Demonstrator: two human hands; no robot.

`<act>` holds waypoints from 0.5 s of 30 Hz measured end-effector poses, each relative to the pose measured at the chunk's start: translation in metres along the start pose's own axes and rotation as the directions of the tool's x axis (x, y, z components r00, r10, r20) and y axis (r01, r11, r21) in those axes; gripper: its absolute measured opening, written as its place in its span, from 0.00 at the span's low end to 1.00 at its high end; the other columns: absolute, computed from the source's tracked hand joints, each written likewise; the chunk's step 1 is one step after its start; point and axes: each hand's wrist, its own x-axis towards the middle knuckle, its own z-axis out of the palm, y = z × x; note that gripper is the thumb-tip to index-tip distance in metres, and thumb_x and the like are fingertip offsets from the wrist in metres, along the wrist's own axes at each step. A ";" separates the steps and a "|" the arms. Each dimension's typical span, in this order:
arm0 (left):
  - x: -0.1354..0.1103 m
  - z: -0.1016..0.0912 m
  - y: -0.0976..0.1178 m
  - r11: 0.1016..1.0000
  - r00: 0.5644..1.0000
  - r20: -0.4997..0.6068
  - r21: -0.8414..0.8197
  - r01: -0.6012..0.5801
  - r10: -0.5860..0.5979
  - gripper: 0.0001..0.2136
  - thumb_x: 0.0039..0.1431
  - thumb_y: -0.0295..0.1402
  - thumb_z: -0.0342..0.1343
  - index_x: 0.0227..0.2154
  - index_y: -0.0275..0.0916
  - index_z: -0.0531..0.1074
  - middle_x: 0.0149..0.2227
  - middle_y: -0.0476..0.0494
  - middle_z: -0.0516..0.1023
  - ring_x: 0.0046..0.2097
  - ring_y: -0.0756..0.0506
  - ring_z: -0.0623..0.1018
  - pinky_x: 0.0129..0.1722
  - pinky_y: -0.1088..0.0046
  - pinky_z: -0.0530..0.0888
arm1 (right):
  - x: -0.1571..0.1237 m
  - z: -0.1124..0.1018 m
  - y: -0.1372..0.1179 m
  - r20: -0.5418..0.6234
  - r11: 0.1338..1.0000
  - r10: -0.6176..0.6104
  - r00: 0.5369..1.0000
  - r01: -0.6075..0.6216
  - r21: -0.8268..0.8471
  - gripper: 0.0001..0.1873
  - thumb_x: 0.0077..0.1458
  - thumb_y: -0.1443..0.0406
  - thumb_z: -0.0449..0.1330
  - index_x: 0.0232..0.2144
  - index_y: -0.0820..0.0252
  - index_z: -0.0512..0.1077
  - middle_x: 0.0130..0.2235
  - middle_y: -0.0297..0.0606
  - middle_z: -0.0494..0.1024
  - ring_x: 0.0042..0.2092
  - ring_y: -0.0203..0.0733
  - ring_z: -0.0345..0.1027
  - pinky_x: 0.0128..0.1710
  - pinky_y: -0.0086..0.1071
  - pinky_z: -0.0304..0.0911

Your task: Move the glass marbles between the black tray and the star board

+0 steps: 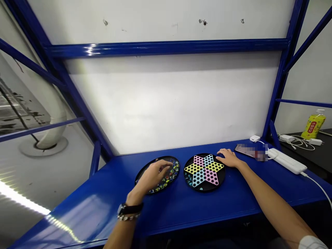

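Note:
My left hand (155, 174) hovers over a round black tray (140, 173) on the left. Its fingers reach out, thumb a little apart from the index finger, and I see nothing between them. Many glass marbles (169, 178) of mixed colours lie in that tray, partly hidden by the hand. To its right is a Chinese checkers board (204, 168), a pink, blue and yellow star with black holes, set in a black round tray (203, 188). A few bluish marbles (188, 178) show at that tray's left side. My right hand (228, 158) lies with fingers spread at the tray's upper right edge.
Both trays stand on a blue tabletop (166, 214) before a white panel (176, 100) with a blue frame. Right of my right hand lie a phone (245, 151), a white power strip (287, 161) and a charger (255, 138). A yellow drink bottle (313, 125) stands farther right.

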 end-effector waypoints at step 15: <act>-0.021 -0.032 -0.030 0.972 0.950 0.264 -0.114 0.204 -0.169 0.24 0.54 0.52 0.49 0.44 0.42 0.77 0.42 0.42 0.82 0.43 0.39 0.79 0.44 0.67 0.75 | -0.001 0.001 0.001 0.009 1.000 0.009 1.000 -0.009 0.013 0.27 0.61 0.47 0.47 0.55 0.50 0.69 0.66 0.38 0.61 0.67 0.56 0.48 0.63 0.51 0.47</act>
